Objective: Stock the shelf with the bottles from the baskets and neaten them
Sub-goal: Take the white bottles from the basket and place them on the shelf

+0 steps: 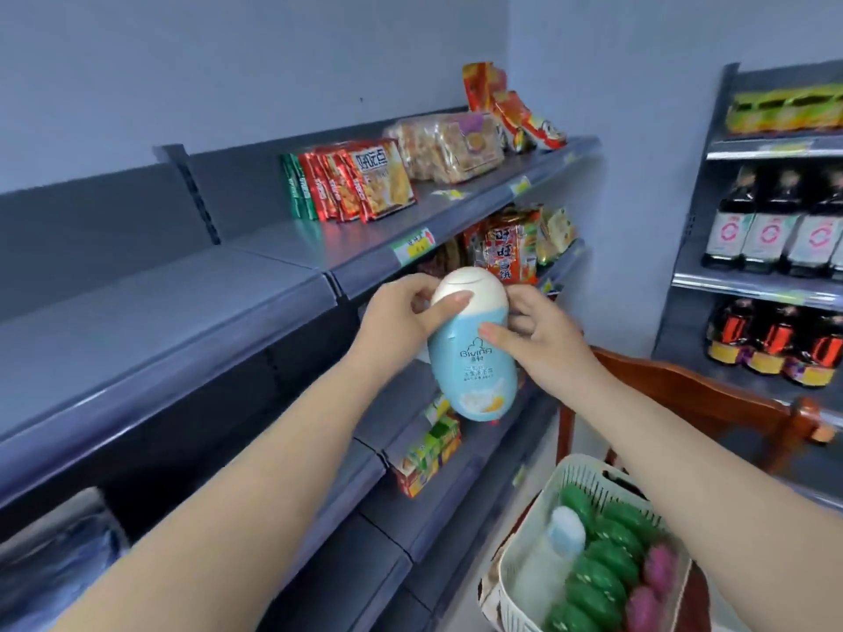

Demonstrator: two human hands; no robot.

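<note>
Currently both hands grip the blue bottle (470, 353): left hand (401, 321) at its white cap, right hand (543, 339) on the body. Stand it upright on the shelf (159, 312), label out.

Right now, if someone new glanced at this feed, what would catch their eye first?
Dead centre, a light blue lotion bottle with a white cap is held up in front of the grey shelving, the left hand gripping its cap end and the right hand its body. Lower right, a white plastic basket holds green and pink bottles plus a white bottle. Red snack packets stand on the top shelf.
</note>
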